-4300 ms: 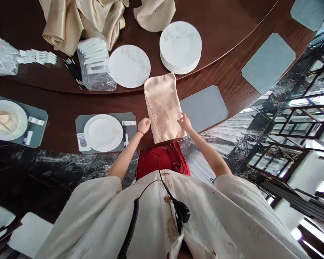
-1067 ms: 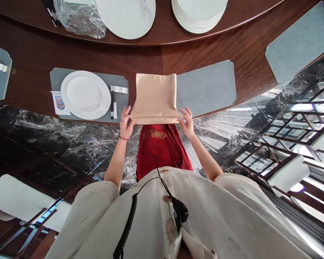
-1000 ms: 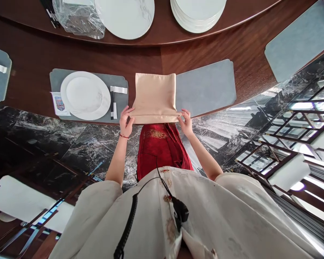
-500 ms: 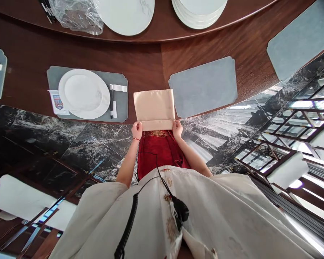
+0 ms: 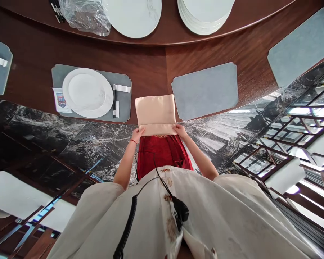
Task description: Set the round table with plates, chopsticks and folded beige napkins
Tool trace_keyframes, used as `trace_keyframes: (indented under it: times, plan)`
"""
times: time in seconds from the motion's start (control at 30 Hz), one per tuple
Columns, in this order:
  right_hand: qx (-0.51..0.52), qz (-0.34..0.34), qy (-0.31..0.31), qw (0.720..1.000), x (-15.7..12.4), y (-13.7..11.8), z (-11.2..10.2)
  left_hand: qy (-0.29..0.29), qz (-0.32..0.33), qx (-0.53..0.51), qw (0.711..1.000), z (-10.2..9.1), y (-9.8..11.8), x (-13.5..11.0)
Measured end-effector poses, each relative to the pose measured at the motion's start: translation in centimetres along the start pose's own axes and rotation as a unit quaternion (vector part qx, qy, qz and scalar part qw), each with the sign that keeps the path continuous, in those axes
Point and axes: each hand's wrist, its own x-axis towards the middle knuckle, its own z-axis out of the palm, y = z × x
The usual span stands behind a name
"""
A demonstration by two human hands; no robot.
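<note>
A beige satin cloth napkin (image 5: 156, 109) lies partly over the table's front edge, with a folded band along its near side. My left hand (image 5: 138, 134) pinches the near left corner of that band, thumb on top. At the near right corner my right hand (image 5: 179, 130) grips the band the same way. The napkin is stretched flat between both hands. Just right of it lies a bare grey placemat (image 5: 206, 91). To the left, another grey placemat (image 5: 125, 117) carries a white plate (image 5: 88, 92), black chopsticks (image 5: 115, 101) and a printed paper packet (image 5: 61, 100).
On the raised round centre stand a stack of white plates (image 5: 205, 18), a large white plate (image 5: 135, 18), a clear plastic bag (image 5: 86, 18) and more chopsticks (image 5: 57, 10). Further placemats lie at far left (image 5: 0, 79) and far right (image 5: 302, 46). White-seated chairs (image 5: 286, 176) stand behind on both sides.
The napkin and both hands have come slightly nearer to my body, and the fingers have shifted on the folded band. The whole view has shifted a little.
</note>
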Motion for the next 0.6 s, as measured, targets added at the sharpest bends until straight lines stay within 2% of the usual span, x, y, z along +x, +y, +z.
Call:
trace_keyframes:
  times: [0.07, 0.1, 0.13, 0.2, 0.27, 0.33, 0.43, 0.5, 0.6]
  plan:
    - [-0.086, -0.075, -0.007, 0.993, -0.6, -1.5, -1.3, -0.047, 0.009, 0.009, 0.999, -1.5, 0.8, -0.1]
    - [-0.122, -0.128, -0.001, 0.984, -0.9, -2.5, -1.8, -0.059, 0.039, 0.024, 0.997, -2.2, 1.4, -0.1]
    - [-0.150, -0.183, 0.008, 0.972, -1.3, -3.5, -2.2, -0.053, 0.085, 0.043, 0.994, -2.8, 2.3, -0.1]
    - [-0.186, -0.265, 0.015, 0.946, -2.0, -5.6, -2.5, -0.001, 0.201, 0.092, 0.975, -3.7, 4.3, -0.1]
    - [-0.202, -0.298, 0.007, 0.933, -2.5, -7.4, -2.4, 0.042, 0.295, 0.134, 0.945, -4.2, 6.4, 0.0]
    - [-0.197, -0.306, 0.002, 0.931, -2.5, -8.4, -2.1, 0.044, 0.346, 0.154, 0.925, -4.2, 7.9, 0.2]
    - [-0.180, -0.290, 0.034, 0.939, -1.9, -7.8, -1.3, 0.020, 0.343, 0.144, 0.928, -3.4, 8.1, 0.7]
    - [-0.177, -0.257, 0.069, 0.948, -1.3, -6.5, -0.4, 0.022, 0.288, 0.135, 0.948, -2.5, 6.9, 0.9]
    - [-0.183, -0.189, 0.104, 0.959, -0.3, -4.1, 1.1, 0.063, 0.192, 0.135, 0.970, -1.2, 4.0, 1.1]
